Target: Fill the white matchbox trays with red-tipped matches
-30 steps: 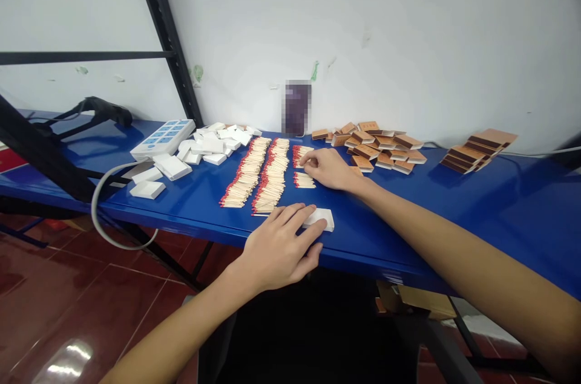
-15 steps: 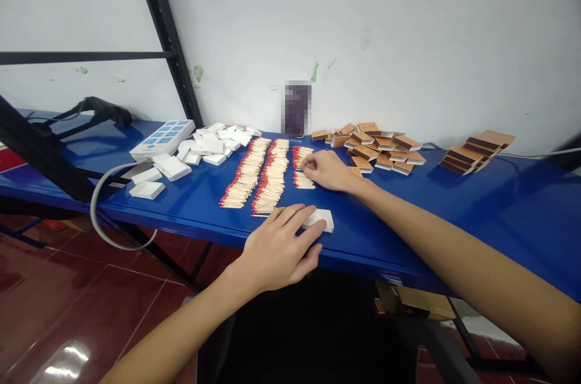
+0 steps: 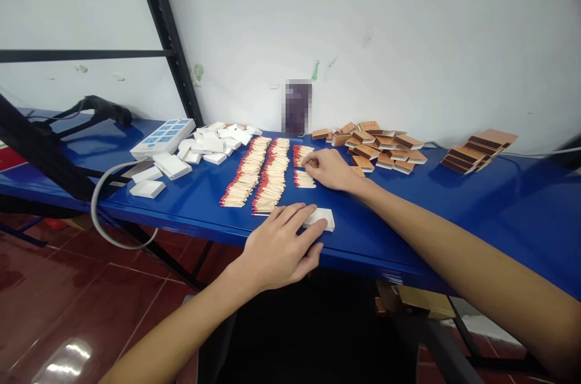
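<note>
My left hand [image 3: 284, 245] rests at the front of the blue table, its fingers closed around a small white matchbox tray [image 3: 323, 219]. Farther back, my right hand [image 3: 330, 167] has its fingertips pinched over the shortest row of red-tipped matches [image 3: 304, 179]. Those fingertips touch the matches at about the row's middle; whether any match is between them is too small to make out. Two longer rows of matches, a left one [image 3: 245, 175] and a middle one [image 3: 273, 175], lie side by side left of that row, red heads toward the left.
White matchbox trays [image 3: 211, 145] are heaped at the back left beside a white and blue box [image 3: 164, 137]. Brown matchbox sleeves [image 3: 384, 143] lie piled at the back right, with a stack of sleeves [image 3: 476, 153] beyond. A grey cable [image 3: 96, 202] loops over the table's front edge.
Almost nothing differs. My right hand has shifted very slightly over the short row of matches, while my left hand stays on the white tray.
</note>
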The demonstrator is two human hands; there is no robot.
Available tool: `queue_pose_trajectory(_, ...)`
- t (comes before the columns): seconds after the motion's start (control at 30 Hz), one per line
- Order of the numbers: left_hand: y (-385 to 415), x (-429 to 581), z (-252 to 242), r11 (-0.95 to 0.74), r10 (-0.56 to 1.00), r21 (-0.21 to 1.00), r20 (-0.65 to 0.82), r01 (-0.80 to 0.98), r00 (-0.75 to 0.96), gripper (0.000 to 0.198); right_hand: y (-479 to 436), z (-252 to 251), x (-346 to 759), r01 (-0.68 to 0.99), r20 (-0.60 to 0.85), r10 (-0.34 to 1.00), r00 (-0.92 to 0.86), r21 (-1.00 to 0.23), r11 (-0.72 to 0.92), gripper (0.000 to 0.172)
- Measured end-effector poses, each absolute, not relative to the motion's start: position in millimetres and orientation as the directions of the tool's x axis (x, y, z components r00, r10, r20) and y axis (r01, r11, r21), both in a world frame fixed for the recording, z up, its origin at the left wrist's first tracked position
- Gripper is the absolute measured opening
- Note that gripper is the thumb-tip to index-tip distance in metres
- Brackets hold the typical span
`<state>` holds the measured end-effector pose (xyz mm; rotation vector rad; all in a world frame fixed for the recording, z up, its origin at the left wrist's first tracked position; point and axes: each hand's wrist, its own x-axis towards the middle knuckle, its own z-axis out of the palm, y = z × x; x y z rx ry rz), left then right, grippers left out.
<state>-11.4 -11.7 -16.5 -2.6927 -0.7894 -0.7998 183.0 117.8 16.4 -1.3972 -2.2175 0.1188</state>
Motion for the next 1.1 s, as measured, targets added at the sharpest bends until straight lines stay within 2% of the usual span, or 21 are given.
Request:
queue_pose_trajectory(0.3, -11.7, -11.3, -17.0, -0.827, 0.436, -0.062, 0.557, 0.558, 0.707, 0.034, 111.0, 20.5, 179.7, 0.811, 0.342, 0.865, -0.367, -0.338, 0.478, 0.026)
queue_pose_trajectory(0.57, -11.5, -10.9, -17.1, -0.828, 0.434, -0.063, 0.558, 0.558, 0.707, 0.034, 111.7, 19.7, 179.8, 0.813, 0.337, 0.873, -0.351, -0.352, 0.463, 0.033)
queue_pose_trajectory(1.1, -11.6, -11.2, -16.2, -0.834, 0.436, -0.045, 0.555, 0.55, 0.708, 0.033, 109.0, 21.4, 178.1, 0.81, 0.345, 0.874, -0.343, -0.361, 0.461, 0.025)
